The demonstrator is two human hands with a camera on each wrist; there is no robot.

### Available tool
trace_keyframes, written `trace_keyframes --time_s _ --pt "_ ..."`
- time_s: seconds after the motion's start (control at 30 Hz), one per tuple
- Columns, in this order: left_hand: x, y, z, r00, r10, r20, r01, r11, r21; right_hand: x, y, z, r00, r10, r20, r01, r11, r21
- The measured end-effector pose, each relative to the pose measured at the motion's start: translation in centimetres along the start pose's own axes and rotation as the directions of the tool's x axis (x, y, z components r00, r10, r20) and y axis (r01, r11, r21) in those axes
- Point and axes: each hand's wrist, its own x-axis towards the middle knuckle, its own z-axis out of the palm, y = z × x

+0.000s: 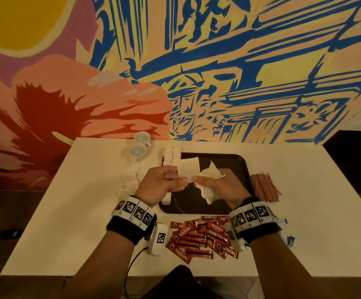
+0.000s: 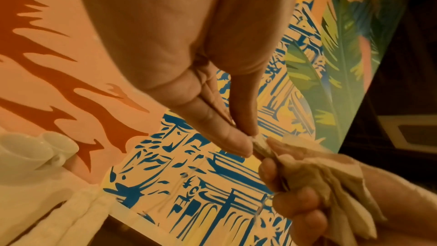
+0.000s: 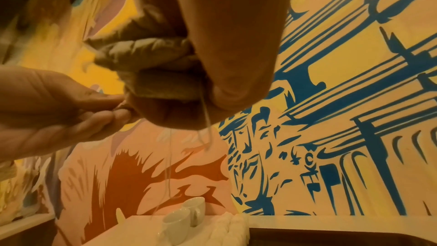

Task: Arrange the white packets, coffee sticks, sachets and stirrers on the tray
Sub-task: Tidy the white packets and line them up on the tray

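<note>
Both hands are raised over the dark tray (image 1: pixel 237 165). My left hand (image 1: pixel 171 180) pinches the edge of one flat white packet (image 1: pixel 188 170) between thumb and fingers (image 2: pixel 236 143). My right hand (image 1: pixel 209 184) grips a bunch of several white packets (image 1: pixel 209 180) (image 3: pixel 151 66); thin strings (image 3: pixel 208 132) hang from them. More white packets (image 1: pixel 130 182) lie in rows left of the tray, and a stack (image 1: pixel 172 155) stands at its far left corner. Red coffee sticks (image 1: pixel 201 236) are heaped in front of the tray. Pink stirrers (image 1: pixel 264 186) lie in a pile to its right.
Two small white cups (image 1: pixel 139 147) stand at the table's far left, near the painted wall. A white device with a cable (image 1: pixel 159 238) lies by my left wrist. Blue-and-white sachets (image 1: pixel 287 238) peek out behind my right wrist. The white table (image 1: pixel 315 190) ends just before me.
</note>
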Motion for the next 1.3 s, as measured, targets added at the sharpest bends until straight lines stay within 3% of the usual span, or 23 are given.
trace_keyframes --time_s 0.1,0.37,0.53,0.63,0.8,1.0,1.2,1.3 --pt "0.7 0.2 0.0 0.999 -0.026 -0.048 0.029 0.998 0.060 0.4 0.1 -0.6 1.000 -0.021 -0.006 0.021 1.000 0.000" --pt "3.3 1.0 -1.3 0.999 0.032 -0.006 -0.028 0.947 0.320 2.4 0.2 -2.4 1.000 0.016 0.025 -0.014 0.997 -0.074" --pt "6.7 3.0 -0.7 0.990 0.006 0.143 -0.073 0.883 0.463 4.0 0.8 -3.7 0.994 0.008 0.107 0.010 0.986 -0.167" --pt "9.1 3.8 0.2 0.968 -0.035 0.247 -0.118 0.807 0.579 5.1 1.1 -4.5 0.990 0.044 0.135 -0.024 0.990 -0.141" --pt "13.2 3.8 0.2 0.959 -0.053 0.280 -0.158 0.719 0.676 7.2 2.3 -6.1 0.984 0.139 0.108 -0.139 0.990 -0.007" --pt "20.1 4.8 -0.5 0.980 0.053 0.190 -0.194 0.449 0.872 9.7 5.4 -9.1 0.935 0.354 -0.008 -0.339 0.903 0.264" --pt "27.1 4.2 -0.3 0.991 0.076 0.114 -0.129 0.242 0.962 11.0 6.6 -11.1 0.941 0.327 0.086 -0.336 0.880 0.334" --pt "29.8 2.3 -0.3 0.997 0.016 0.069 -0.071 0.192 0.979 12.4 7.0 -11.8 0.938 0.324 0.121 -0.346 0.880 0.325"
